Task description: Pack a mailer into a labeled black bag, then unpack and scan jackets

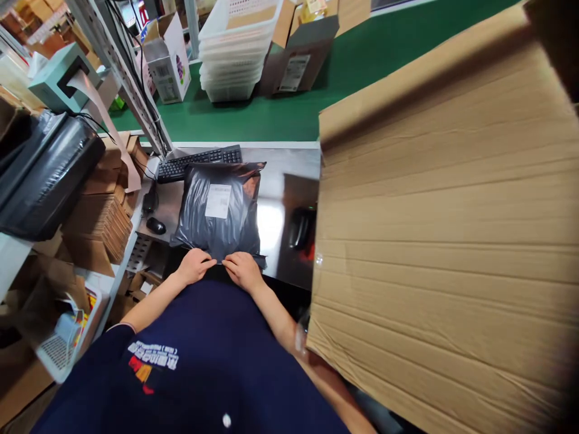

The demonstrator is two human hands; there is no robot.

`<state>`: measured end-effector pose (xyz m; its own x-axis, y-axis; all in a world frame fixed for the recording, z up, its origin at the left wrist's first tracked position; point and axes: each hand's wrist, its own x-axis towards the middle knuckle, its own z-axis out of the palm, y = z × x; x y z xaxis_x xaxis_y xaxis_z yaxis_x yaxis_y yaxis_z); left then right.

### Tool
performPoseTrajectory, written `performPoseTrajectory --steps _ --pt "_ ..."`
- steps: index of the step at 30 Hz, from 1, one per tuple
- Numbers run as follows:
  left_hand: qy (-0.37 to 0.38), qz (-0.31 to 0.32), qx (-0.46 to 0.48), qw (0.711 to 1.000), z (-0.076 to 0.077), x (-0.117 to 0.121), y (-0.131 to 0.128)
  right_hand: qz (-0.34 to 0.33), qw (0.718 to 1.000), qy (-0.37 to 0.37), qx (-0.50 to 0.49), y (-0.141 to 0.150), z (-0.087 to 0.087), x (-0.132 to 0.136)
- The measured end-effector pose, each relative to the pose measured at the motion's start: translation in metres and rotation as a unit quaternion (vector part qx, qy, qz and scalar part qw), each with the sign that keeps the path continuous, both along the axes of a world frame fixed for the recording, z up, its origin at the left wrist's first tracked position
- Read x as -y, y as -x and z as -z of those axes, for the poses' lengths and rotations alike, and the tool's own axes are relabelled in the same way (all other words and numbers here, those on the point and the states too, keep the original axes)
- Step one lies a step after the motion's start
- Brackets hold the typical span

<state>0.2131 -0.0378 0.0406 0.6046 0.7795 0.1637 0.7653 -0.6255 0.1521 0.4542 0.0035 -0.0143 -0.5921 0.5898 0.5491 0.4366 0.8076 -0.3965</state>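
Note:
A dark grey plastic mailer bag [221,208] with a white label [218,201] lies flat on the steel table [280,175] in front of me. My left hand [194,265] and my right hand [243,269] rest side by side on the bag's near edge. The fingers of both are curled and pinch that edge. My forearms reach in from below, over my dark blue shirt.
A big cardboard box [443,229] fills the right side. Behind the bag lies a black keyboard [199,161], with a mouse [156,225] to the left. Flat cartons [102,211], a black roll [45,175] and a label printer [58,78] sit left. White baskets [235,54] stand on the green floor.

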Motion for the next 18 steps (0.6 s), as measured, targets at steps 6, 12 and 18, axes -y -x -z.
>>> performPoseTrajectory --steps 6,12,18 --pt "0.032 -0.024 0.024 0.999 0.005 -0.027 0.005 0.061 0.998 0.033 0.009 0.008 -0.006 -0.006" --pt "-0.032 -0.192 0.026 0.981 0.017 -0.049 0.023 0.245 0.967 0.070 0.026 0.012 0.005 -0.005" --pt "0.048 -0.311 0.085 0.945 0.028 -0.062 0.069 0.320 0.919 0.227 -0.035 0.005 0.029 -0.015"
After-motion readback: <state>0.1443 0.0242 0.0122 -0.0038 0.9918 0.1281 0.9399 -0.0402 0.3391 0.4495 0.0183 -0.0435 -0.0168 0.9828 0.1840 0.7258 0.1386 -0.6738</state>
